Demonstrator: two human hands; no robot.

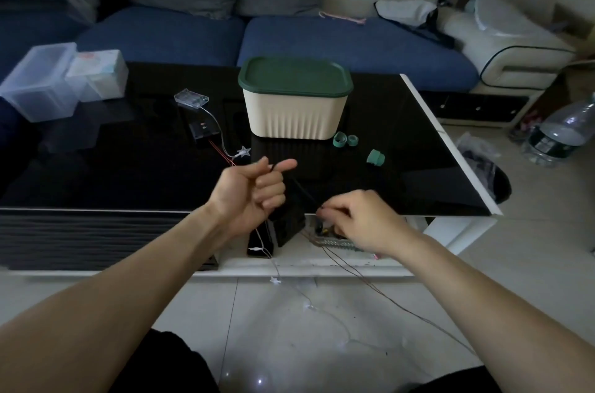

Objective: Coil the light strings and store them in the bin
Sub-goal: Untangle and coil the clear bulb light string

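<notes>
A dark wire (pixel 304 191) is pinched between thumb and forefinger of the left hand (pixel 251 191), whose other fingers are curled in, and it is run down toward 4 o'clock to the right hand (pixel 360 218), where it is gripped by bent fingertips at the near edge of the black table (pixel 402 173). A pale light string (pixel 277 280) is seen hanging below the left hand to the tiled floor, and thin brown wires (pixel 380 291) are trailed from under the right hand toward 5 o'clock. The bin (pixel 294 110), cream with its green lid shut, is stood on the table at 12 o'clock from the hands. At its 9 o'clock a clear battery box (pixel 191 98) is laid, and at 4 o'clock green tape rolls (pixel 345 139) are placed
</notes>
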